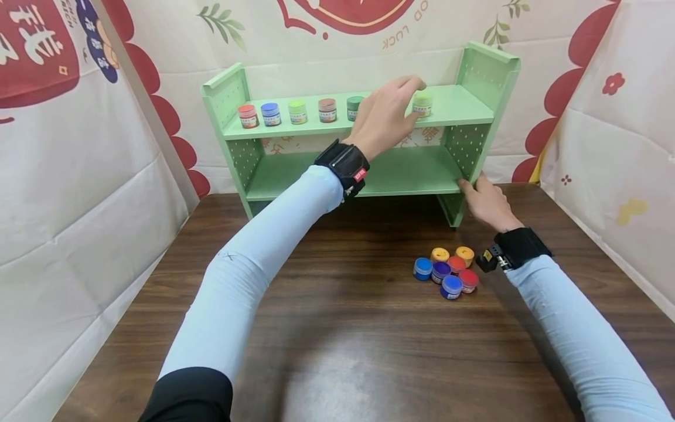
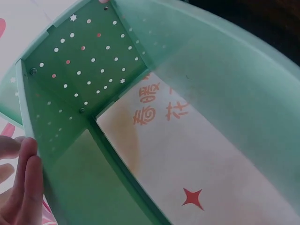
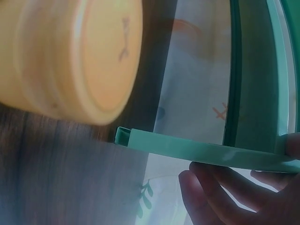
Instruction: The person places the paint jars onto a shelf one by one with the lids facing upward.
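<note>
My left hand (image 1: 384, 114) reaches over the upper board of a green two-tier shelf (image 1: 369, 167). Its thumb and fingers close around a light green-lidded paint jar (image 1: 423, 105) at the right of the row. In the left wrist view only some fingers (image 2: 30, 183) show past the board's edge; the jar is hidden there. With my right hand (image 1: 489, 202) I grip the shelf's right side panel (image 3: 197, 150), thumb on the inner side, fingers outside. Left of my left hand stand red (image 1: 248, 116), blue (image 1: 271, 114), light green (image 1: 297, 111), brownish (image 1: 327, 110) and partly covered dark green (image 1: 354, 107) jars.
On the wooden table (image 1: 337, 328), by my right wrist, several small jars are clustered: blue (image 1: 451, 287), purple (image 1: 440, 271), red (image 1: 468, 280) and yellow (image 1: 440, 255). A yellow jar (image 3: 93, 61) looms close in the right wrist view. Printed cloth (image 1: 327, 64) hangs behind the shelf.
</note>
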A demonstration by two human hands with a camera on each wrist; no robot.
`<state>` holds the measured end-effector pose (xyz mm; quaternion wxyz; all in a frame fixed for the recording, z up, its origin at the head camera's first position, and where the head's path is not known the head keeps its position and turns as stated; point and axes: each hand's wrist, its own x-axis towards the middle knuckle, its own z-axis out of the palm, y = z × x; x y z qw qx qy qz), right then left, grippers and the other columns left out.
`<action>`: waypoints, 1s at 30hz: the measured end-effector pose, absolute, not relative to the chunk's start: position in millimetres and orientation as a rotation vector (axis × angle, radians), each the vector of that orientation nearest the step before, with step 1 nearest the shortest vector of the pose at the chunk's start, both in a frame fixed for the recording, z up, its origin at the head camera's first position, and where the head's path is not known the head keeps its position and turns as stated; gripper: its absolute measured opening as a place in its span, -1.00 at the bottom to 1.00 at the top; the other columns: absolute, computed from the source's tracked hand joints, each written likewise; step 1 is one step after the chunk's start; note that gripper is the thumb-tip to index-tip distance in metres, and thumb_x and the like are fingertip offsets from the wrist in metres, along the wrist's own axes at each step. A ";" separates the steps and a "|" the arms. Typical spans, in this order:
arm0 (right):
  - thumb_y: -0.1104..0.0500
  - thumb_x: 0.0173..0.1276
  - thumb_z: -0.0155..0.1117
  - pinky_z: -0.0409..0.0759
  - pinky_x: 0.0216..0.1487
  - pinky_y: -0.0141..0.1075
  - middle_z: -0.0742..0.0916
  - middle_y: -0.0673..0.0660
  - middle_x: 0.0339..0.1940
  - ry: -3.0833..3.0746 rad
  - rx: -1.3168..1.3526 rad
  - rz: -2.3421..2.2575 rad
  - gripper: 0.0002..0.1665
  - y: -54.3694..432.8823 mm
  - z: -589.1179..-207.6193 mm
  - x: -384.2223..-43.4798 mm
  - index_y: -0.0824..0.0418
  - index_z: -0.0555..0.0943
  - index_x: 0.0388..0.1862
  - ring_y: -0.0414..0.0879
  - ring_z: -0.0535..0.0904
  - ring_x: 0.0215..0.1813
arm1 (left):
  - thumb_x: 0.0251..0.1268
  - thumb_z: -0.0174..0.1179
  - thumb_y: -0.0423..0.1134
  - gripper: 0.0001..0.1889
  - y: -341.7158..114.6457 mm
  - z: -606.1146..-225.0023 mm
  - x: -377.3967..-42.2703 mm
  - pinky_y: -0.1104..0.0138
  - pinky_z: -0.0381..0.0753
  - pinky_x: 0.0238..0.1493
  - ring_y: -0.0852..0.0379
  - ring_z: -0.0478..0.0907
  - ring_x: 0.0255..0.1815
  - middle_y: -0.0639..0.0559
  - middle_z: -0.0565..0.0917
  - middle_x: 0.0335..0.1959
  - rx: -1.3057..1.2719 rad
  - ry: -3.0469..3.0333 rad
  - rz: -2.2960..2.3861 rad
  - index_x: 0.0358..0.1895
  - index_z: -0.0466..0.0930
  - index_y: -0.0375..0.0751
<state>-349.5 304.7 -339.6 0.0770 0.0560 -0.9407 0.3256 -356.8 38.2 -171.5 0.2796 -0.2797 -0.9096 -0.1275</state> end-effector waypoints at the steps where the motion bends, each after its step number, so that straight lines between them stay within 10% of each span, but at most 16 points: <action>1: -0.30 0.65 -0.40 0.39 -0.20 -0.02 0.42 0.51 0.49 -2.818 0.168 0.976 -0.13 304.4 -339.3 -349.5 0.13 -0.11 0.73 0.34 0.50 0.07 | 0.52 0.18 -0.09 -0.58 34.5 -174.3 -355.6 0.39 0.35 -0.40 0.22 0.52 -0.23 0.20 0.56 0.40 -0.756 -2.418 -0.355 0.37 0.49 0.08; 14: -0.27 0.66 -0.36 0.44 -0.45 -0.13 0.66 0.40 -0.26 -2.783 0.170 0.976 -0.16 302.4 -342.1 -348.7 0.21 0.03 0.67 0.06 0.59 -0.50 | 0.41 0.33 -0.15 -0.64 -10.0 -225.9 -328.6 0.39 0.51 -0.43 0.13 0.67 -0.06 0.00 0.67 0.20 -0.852 -2.187 -0.613 0.20 0.63 -0.13; 20: -0.29 0.65 -0.37 0.43 -0.44 -0.13 0.64 0.39 -0.22 -2.788 0.176 0.974 -0.14 301.3 -343.5 -349.3 0.20 0.00 0.69 0.05 0.57 -0.46 | 0.42 0.31 -0.17 -0.69 -36.7 -266.9 -320.1 0.39 0.52 -0.43 0.16 0.61 -0.47 -0.03 0.73 0.12 -0.791 -2.162 -0.759 0.14 0.65 -0.17; 30: -0.27 0.66 -0.37 0.51 -0.42 -0.15 0.63 0.47 -0.02 -2.780 0.196 0.993 -0.15 304.1 -342.7 -350.9 0.21 -0.02 0.69 0.01 0.61 -0.52 | 0.39 0.33 -0.21 -0.75 -86.4 -303.5 -324.5 0.29 0.66 -0.36 0.08 0.69 -0.51 -0.10 0.78 -0.04 -0.594 -2.049 -0.969 0.03 0.69 -0.25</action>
